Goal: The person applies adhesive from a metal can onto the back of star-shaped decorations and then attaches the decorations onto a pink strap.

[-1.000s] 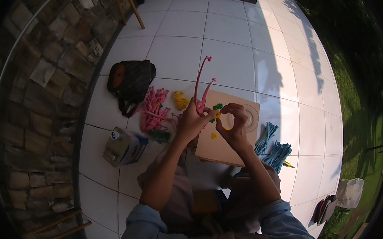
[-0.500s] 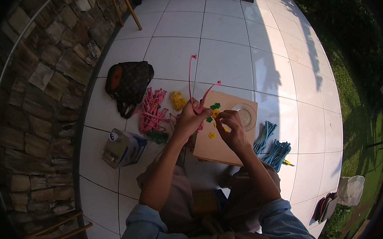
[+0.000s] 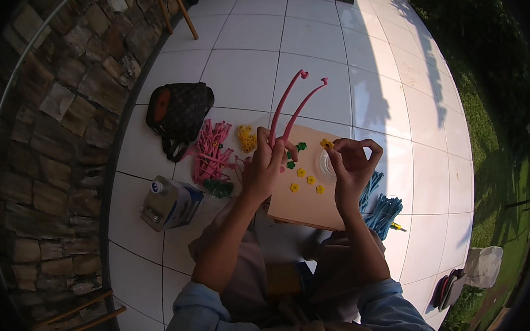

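My left hand (image 3: 263,173) is closed around two pink curved strips (image 3: 278,110) with curled tips, which rise upward from my fingers. Between thumb and forefinger, my right hand (image 3: 352,170) pinches a small yellow flower (image 3: 326,144) with a dark centre, a short way to the right of the strips. Below both hands lies a tan board (image 3: 292,209). Several yellow flower pieces (image 3: 301,172) rest on it, along with green leaf-like pieces (image 3: 301,146). A clear round dish (image 3: 324,164) on the board is partly covered by my right hand.
Left of the board lie a heap of pink strips (image 3: 211,157), a yellow pile (image 3: 247,139) and a green pile (image 3: 219,189). A jug (image 3: 172,203) and a dark bag (image 3: 181,115) stand farther left. Blue strips (image 3: 384,211) and a yellow-handled tool (image 3: 397,226) lie right.
My right hand has lifted from the board, now showing a yellow flower in its pinch. The pink strips have swung rightward and closer together in my left hand.
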The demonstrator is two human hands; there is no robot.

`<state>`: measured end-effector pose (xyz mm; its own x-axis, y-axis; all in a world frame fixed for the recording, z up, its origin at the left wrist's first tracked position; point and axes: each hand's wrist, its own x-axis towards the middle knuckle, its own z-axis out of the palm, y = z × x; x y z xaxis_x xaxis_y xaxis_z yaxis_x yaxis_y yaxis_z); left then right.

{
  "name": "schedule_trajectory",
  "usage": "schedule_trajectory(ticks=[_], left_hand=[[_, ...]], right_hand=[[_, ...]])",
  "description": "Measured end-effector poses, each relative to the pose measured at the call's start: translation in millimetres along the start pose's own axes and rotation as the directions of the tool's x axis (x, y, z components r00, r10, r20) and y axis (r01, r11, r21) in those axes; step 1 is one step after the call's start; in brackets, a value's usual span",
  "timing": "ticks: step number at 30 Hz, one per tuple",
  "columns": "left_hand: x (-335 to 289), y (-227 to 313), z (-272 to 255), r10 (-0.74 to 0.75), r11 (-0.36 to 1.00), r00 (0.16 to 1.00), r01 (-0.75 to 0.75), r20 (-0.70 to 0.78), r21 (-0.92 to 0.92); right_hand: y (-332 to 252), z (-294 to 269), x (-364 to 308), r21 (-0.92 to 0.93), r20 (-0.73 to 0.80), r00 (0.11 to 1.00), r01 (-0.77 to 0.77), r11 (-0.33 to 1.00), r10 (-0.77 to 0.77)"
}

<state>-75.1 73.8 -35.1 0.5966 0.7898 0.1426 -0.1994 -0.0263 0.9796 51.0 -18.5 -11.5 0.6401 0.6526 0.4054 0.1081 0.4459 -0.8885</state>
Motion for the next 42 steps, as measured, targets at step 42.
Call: schedule_trajectory(ticks=[42], left_hand=[[-15.3,24.3,25.5,0.100,0.994,0.960,-0.110,-0.261,-0.023]], right_hand=[[-12.4,21.6,4.6,0.485,0.035,0.899,-0.397,0.779,0.436]])
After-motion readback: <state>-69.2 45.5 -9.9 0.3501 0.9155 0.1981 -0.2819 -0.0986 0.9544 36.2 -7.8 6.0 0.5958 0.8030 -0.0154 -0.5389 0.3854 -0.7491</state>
